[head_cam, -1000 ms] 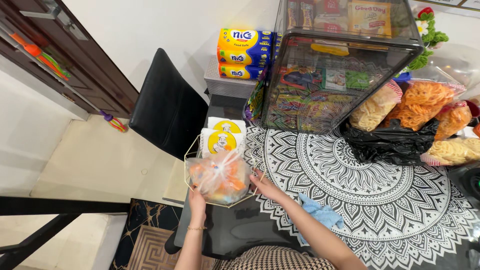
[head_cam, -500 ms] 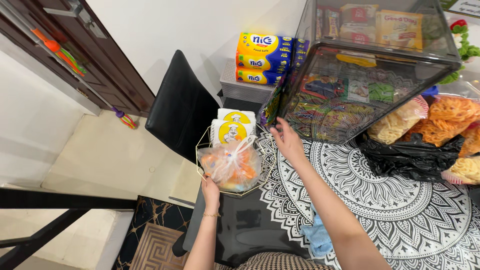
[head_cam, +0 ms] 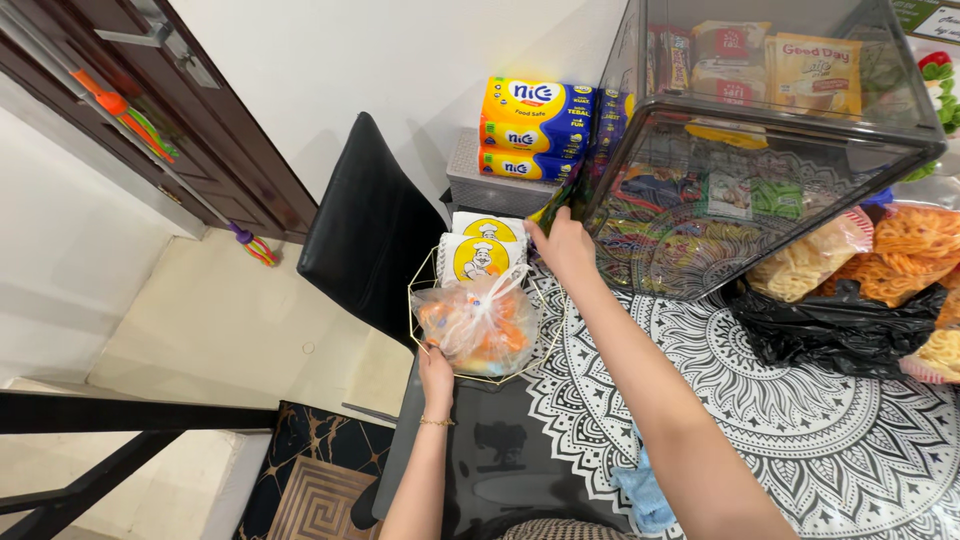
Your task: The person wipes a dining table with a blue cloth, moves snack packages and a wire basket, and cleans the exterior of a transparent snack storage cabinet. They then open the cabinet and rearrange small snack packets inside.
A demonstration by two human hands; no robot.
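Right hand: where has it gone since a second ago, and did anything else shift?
The right hand left the near rim of the gold wire basket and reached forward to a packet at the corner of the clear storage box, its fingers closing on it. The left hand stayed on the basket's near edge, below the clear bag of snacks. Basket, bag and blue cloth did not move.

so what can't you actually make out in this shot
Head view only:
- Right hand fingertips: hidden behind a green packet by the clear storage box, so its grip is unclear.
- Left hand: fingers tucked under the wire basket rim.
- Plastic bag contents: blurred orange shapes.
- Blue cloth: covered by the right arm.
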